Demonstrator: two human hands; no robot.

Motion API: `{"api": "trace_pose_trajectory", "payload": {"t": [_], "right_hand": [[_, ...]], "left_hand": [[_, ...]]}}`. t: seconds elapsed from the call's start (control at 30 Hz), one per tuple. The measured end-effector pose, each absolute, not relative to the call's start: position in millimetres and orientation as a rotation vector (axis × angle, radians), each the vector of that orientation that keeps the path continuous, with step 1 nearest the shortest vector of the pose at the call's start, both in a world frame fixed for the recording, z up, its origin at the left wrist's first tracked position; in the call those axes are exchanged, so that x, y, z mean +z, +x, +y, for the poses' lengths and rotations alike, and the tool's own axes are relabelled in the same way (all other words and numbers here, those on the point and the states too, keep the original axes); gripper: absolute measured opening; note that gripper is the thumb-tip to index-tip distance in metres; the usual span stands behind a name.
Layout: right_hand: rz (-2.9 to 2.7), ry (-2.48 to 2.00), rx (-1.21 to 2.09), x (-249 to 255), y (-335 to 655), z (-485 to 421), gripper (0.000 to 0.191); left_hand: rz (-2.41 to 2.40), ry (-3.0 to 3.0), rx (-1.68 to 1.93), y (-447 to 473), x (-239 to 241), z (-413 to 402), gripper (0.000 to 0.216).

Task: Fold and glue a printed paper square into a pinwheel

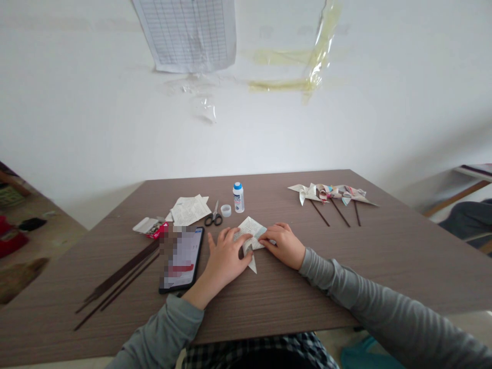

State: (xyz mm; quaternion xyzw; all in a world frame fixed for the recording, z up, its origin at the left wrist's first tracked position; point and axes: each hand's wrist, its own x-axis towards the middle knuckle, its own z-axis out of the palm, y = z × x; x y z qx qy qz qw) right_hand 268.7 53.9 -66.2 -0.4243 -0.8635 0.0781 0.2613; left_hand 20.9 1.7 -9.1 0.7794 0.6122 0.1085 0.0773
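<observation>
A small printed paper (250, 225) with bent, pointed flaps, like pinwheel paper, lies on the table in front of me. My left hand (227, 252) presses on its left side, with thumb and index finger closed about a curled flap and the other fingers spread. At its right edge my right hand (283, 245) pinches the paper between thumb and fingertips. The fingers partly cover the folds. Just behind stand a white bottle with a blue cap (239, 198) and a small clear round cap (226, 210). Black-handled scissors (213, 219) lie near my left fingers.
Three paper pinwheels on dark sticks (330, 196) rest at the back right. On the left are printed paper sheets (190, 209), an open small red-and-white box (151, 227), a phone (182, 261) and several dark sticks (119, 279). A white wall (246, 138) borders the table's back edge.
</observation>
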Motion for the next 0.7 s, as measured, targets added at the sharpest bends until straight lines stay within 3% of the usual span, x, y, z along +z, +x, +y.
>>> {"api": "trace_pose_trajectory", "payload": {"t": [0.7], "right_hand": [[-2.319, -1.15, 0.203, -68.1, 269.2, 53.7, 0.018]], "left_hand": [[1.867, 2.311, 0.298, 21.5, -8.0, 2.1, 0.058]]}}
